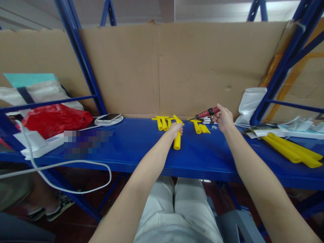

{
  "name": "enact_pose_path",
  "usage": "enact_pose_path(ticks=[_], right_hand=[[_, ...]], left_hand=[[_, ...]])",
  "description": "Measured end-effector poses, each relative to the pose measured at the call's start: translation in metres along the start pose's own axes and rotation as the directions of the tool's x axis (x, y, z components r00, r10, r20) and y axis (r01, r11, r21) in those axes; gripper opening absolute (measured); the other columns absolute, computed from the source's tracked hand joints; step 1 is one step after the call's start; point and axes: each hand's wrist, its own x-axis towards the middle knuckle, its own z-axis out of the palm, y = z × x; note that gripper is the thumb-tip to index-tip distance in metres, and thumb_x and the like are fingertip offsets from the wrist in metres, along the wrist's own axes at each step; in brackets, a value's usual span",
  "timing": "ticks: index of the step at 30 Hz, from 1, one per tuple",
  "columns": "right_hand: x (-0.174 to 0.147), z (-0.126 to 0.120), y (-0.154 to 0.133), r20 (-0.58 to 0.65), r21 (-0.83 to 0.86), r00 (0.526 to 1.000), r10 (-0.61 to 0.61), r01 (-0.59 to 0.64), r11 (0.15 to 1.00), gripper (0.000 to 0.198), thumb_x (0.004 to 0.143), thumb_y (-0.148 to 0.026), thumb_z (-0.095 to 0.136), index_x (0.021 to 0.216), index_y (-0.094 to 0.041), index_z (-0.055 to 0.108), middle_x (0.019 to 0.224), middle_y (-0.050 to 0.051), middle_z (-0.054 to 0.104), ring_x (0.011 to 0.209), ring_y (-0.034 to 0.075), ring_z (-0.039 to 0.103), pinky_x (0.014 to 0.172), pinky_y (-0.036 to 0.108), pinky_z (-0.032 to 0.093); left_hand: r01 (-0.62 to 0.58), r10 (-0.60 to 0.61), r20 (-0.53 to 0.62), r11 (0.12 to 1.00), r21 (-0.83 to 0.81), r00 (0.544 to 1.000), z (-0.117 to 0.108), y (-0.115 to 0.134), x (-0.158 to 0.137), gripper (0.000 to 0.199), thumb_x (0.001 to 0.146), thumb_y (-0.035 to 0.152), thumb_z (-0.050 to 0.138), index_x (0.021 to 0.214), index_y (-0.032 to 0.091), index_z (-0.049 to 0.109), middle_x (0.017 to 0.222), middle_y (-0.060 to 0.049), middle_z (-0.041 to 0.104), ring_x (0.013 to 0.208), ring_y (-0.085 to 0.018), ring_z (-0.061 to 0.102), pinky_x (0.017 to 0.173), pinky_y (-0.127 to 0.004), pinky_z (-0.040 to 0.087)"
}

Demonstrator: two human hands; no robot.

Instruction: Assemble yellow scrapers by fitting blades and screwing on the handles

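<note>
My left hand (177, 129) is wrapped round a yellow T-shaped plastic piece (177, 143), its wide tubular end pointing toward me. In my right hand (224, 118) is a screwdriver with a red and black handle (208, 112). Its thin dark shaft points left and reaches the yellow piece by my left fingers; whether the tip touches it I cannot tell. Left of my left hand lie several similar yellow T-shaped pieces (162, 123). Between my hands rest another T-shaped piece (196, 127), small pointed yellow parts (204, 128) and tiny screw-like bits (214, 127).
Long yellow tubes (291, 148) lie at the right on the blue shelf (141, 145). A cardboard panel (192, 67) stands behind. To the left are a phone (110, 116) on a coiled white cable, a red bag (58, 118) and a white power strip (45, 145). A person's shoe (59, 206) shows below.
</note>
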Motion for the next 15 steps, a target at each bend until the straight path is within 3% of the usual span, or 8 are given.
enact_pose_path(ticks=[7, 15], right_hand=[[-0.0053, 0.0029, -0.0034, 0.038, 0.004, 0.998, -0.043, 0.043, 0.999, 0.035, 0.068, -0.050, 0.068, 0.071, -0.021, 0.050, 0.039, -0.010, 0.036, 0.032, 0.006, 0.037, 0.030, 0.017, 0.029], [-0.0061, 0.0056, -0.0049, 0.083, 0.022, 0.995, -0.063, 0.062, 0.998, 0.027, 0.071, -0.039, 0.068, 0.072, -0.021, 0.049, 0.046, -0.008, 0.045, 0.036, 0.006, 0.042, 0.034, 0.017, 0.035]], left_hand=[[-0.001, 0.001, 0.006, 1.000, -0.006, 1.000, -0.0001, 0.0001, -0.0010, 0.022, 0.081, 0.009, 0.045, 0.062, 0.018, 0.038, 0.043, 0.008, 0.036, 0.033, -0.003, 0.030, 0.040, -0.018, 0.025], [0.000, -0.001, 0.017, 1.000, 0.006, 1.000, 0.0002, 0.0015, -0.0019, 0.023, 0.080, 0.007, 0.044, 0.060, 0.018, 0.038, 0.044, 0.007, 0.036, 0.033, -0.004, 0.031, 0.039, -0.018, 0.026]])
